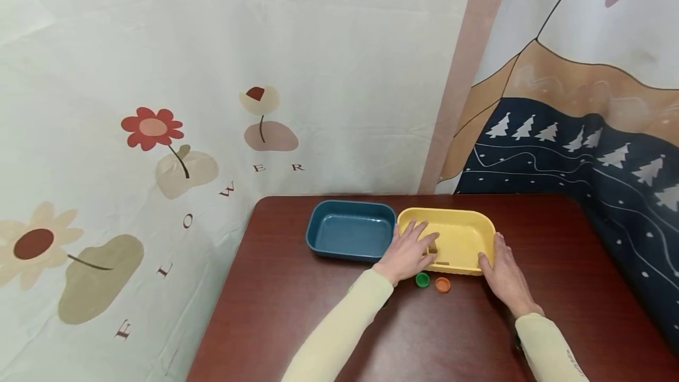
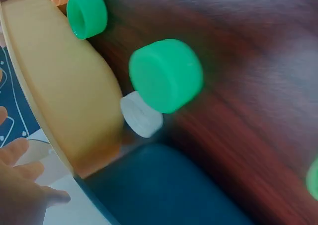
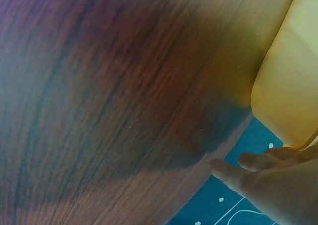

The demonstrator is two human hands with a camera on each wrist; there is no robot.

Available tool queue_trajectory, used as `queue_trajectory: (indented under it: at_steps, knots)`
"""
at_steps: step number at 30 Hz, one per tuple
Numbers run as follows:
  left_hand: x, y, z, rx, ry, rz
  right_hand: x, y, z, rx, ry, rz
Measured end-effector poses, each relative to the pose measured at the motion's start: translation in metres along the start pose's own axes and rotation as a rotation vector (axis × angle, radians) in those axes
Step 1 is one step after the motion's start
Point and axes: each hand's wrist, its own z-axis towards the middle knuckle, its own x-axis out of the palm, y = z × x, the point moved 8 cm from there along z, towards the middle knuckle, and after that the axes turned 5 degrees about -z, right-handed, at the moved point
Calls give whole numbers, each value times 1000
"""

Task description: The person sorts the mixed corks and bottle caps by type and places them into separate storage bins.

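A yellow plastic tray (image 1: 467, 240) stands on the table between my two hands. My left hand (image 1: 407, 252) is over its left end with fingers spread, and I see nothing gripped in it. Brown patches (image 1: 432, 247) show in the tray beside those fingers; their kind is unclear. My right hand (image 1: 504, 273) holds the tray's right front corner, thumb over the rim and fingers along the outer wall. In front of the tray lie a green bottle cap (image 1: 422, 279) and an orange bottle cap (image 1: 442, 285). The left wrist view shows a larger green cap (image 2: 166, 76) and a white cap (image 2: 141, 114).
A blue tray (image 1: 351, 229) stands directly left of the yellow one, almost touching it. Another green cap (image 2: 313, 180) is cut off at the left wrist view's edge. The dark red wooden table (image 1: 297, 317) meets printed cloth (image 1: 345, 75) at the back.
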Motion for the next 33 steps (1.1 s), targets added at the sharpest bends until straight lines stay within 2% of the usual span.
queue_trajectory:
  at_steps: [9,17,27,30,33]
  knots:
    - [-8,17,-36,-16,-54,-44,2,-2,-1,1,1,6]
    - [-16,48,-70,-46,-111,-54,1,0,-2,10,9,20]
    - [-29,84,-107,-110,-148,-60,2,1,-2,25,25,24]
    - [-34,96,-115,-139,-196,-97,2,0,-1,32,29,24]
    - [-40,111,-123,-171,-271,-129,3,0,-1,29,26,19]
